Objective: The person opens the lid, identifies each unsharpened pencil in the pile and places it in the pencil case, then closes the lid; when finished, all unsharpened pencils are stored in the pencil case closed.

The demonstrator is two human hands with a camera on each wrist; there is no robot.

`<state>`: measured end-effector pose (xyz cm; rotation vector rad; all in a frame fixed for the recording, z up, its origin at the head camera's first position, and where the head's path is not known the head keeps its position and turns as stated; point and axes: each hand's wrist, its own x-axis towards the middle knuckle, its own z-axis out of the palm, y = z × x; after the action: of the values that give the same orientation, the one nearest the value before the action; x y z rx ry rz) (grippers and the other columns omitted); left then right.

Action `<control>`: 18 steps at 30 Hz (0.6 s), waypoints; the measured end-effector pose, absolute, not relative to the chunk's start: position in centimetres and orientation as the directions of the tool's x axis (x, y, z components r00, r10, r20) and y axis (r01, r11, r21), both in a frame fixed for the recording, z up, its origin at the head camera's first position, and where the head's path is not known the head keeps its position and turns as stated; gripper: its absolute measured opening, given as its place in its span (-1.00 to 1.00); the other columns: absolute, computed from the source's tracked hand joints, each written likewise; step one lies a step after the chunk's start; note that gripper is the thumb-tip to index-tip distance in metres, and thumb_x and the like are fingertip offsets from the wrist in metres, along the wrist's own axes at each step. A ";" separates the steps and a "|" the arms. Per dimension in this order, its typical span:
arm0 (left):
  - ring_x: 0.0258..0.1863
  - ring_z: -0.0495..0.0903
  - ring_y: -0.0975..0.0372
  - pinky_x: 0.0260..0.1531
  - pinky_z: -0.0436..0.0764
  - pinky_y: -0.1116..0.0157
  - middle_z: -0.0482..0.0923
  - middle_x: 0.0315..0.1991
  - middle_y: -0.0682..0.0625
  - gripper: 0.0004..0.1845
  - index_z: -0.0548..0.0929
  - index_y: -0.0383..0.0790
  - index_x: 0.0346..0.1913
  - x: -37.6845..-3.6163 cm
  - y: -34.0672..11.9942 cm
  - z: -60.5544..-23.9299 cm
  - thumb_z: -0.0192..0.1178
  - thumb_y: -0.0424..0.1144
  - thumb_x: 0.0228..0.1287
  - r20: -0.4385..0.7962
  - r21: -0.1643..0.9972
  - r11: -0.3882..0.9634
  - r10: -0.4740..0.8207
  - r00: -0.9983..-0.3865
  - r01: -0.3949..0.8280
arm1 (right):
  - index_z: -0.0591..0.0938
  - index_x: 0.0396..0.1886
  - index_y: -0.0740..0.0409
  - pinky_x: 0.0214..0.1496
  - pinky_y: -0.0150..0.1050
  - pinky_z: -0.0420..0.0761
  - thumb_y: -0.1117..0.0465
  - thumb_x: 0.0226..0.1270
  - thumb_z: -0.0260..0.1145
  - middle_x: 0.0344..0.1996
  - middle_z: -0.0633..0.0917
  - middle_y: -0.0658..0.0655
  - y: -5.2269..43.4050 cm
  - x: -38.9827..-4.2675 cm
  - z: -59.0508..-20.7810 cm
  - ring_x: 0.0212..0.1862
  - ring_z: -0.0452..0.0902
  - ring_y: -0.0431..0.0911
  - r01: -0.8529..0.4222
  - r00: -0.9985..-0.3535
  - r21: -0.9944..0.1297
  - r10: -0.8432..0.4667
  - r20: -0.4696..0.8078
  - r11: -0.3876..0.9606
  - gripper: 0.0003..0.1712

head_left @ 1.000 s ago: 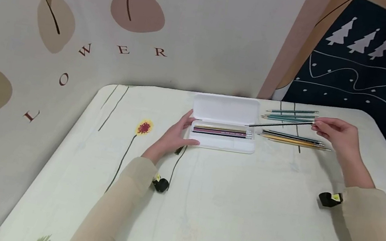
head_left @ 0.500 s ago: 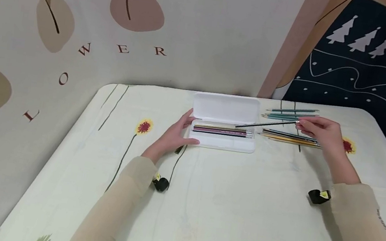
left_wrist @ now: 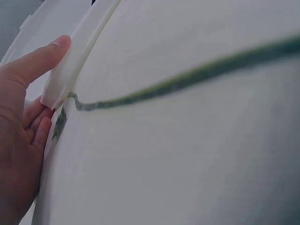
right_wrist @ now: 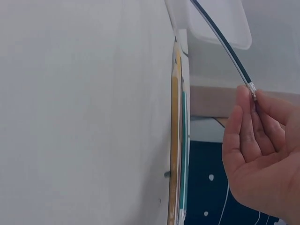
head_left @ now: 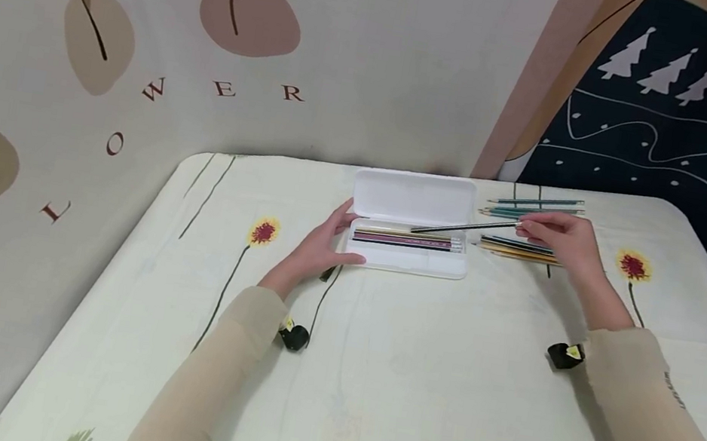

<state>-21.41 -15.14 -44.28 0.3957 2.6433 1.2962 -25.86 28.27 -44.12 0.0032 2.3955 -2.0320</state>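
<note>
A white pencil case lies with its lid raised, several pencils side by side inside. My left hand holds the case's left end, thumb over the front corner and fingers along the side. In the left wrist view the thumb lies on the white rim. My right hand pinches a dark striped pencil by its eraser end. That pencil slants down to the left, its tip over the back of the case's tray. In the right wrist view, thumb and fingertips meet at the pencil's pale end.
Right of the case lie green pencils at the back and a row of yellow and black pencils nearer. A pale flowered cloth covers the table. Wall hangings stand behind, one with dark tree prints.
My right hand has moved left with the pencil, bringing its tip from the case's right edge to over the tray. My left hand has stayed on the case.
</note>
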 end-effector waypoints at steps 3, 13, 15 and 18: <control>0.40 0.18 0.14 0.41 0.12 0.10 0.17 0.42 0.07 0.17 -0.23 0.25 0.49 -21.5 -15.2 -44.3 0.43 0.07 -0.03 -0.034 0.791 0.589 0.313 -0.949 0.166 | 0.67 -0.08 0.25 -0.21 -0.42 0.65 0.05 0.12 0.42 -0.27 0.74 0.01 27.8 -26.0 -44.2 -0.23 0.70 -0.22 -0.025 -0.998 -0.983 -0.056 0.015 0.181 -0.56; 0.39 0.19 0.16 0.41 0.12 0.12 0.18 0.41 0.10 0.17 -0.22 0.25 0.49 -21.4 -15.2 -44.4 0.43 0.07 -0.04 -0.032 0.795 0.584 0.308 -0.951 0.162 | 0.64 -0.02 0.34 -0.18 -0.47 0.64 0.21 0.21 0.36 -0.31 0.73 -0.12 24.0 -23.3 -40.1 -0.26 0.67 -0.35 -0.008 -0.984 -0.952 -0.173 -0.047 0.305 -0.62; 0.39 0.19 0.17 0.41 0.11 0.12 0.18 0.41 0.10 0.17 -0.22 0.26 0.48 -21.5 -15.2 -44.4 0.43 0.08 -0.05 -0.034 0.795 0.586 0.306 -0.951 0.160 | 0.60 0.00 0.41 -0.19 -0.49 0.63 0.26 0.25 0.32 -0.31 0.73 -0.14 23.2 -22.8 -39.2 -0.28 0.66 -0.37 -0.009 -0.982 -0.944 -0.179 -0.054 0.330 -0.62; 0.39 0.19 0.18 0.41 0.12 0.13 0.17 0.41 0.11 0.18 -0.22 0.28 0.48 -21.5 -15.1 -44.4 0.43 0.08 -0.05 -0.040 0.797 0.585 0.303 -0.952 0.152 | 0.57 0.02 0.46 -0.21 -0.50 0.63 0.30 0.26 0.29 -0.32 0.73 -0.13 22.4 -22.6 -38.7 -0.29 0.66 -0.37 0.019 -0.981 -0.943 -0.177 -0.082 0.332 -0.61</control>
<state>-21.50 -15.14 -44.38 0.3825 2.6409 1.3029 -22.60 22.44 -38.66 -0.1451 2.4205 -1.7171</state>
